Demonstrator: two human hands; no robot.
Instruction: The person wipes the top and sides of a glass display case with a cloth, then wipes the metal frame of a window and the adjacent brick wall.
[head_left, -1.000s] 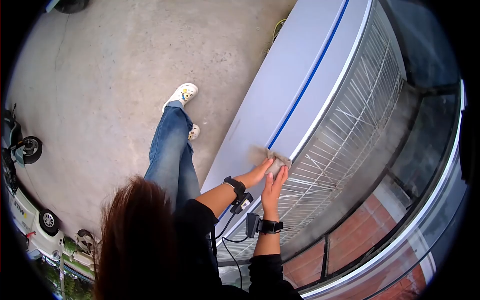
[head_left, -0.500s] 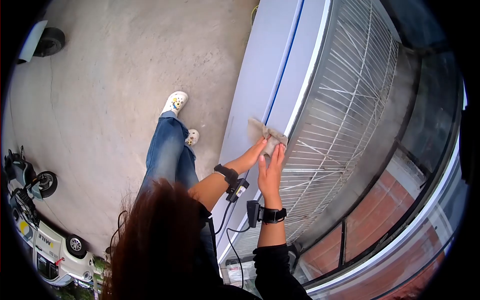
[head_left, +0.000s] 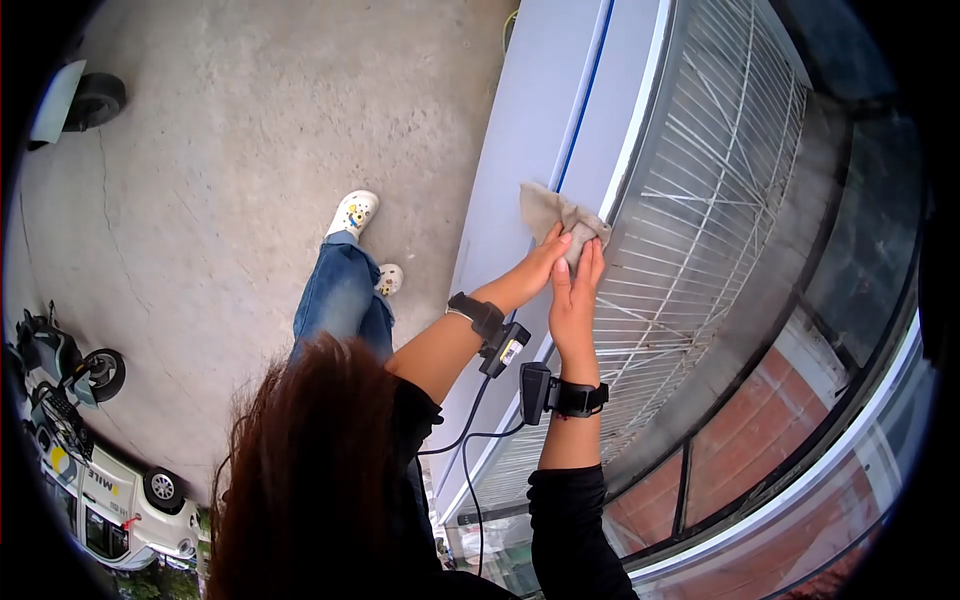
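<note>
A greyish-beige cloth (head_left: 545, 207) is bunched against the lavender-white panel and white edge (head_left: 625, 150) of a long cabinet, with one corner flaring loose. My left hand (head_left: 532, 272) grips it, fingers bent into the folds. Beside it, my right hand (head_left: 574, 305) lies along the cloth, its fingers pressing down on the bunched part. Both hands almost touch. Each wrist wears a black strap with a small device and cable.
White wire racks (head_left: 690, 240) show behind the cabinet's glass. My legs in jeans (head_left: 340, 285) and white clogs (head_left: 354, 213) are on the concrete floor (head_left: 220, 180). A motorbike (head_left: 70, 360) and a white car (head_left: 120, 505) are at left.
Both hands have slid the cloth farther along the cabinet edge, up and to the right in view. The loose corner of the cloth is spread wider.
</note>
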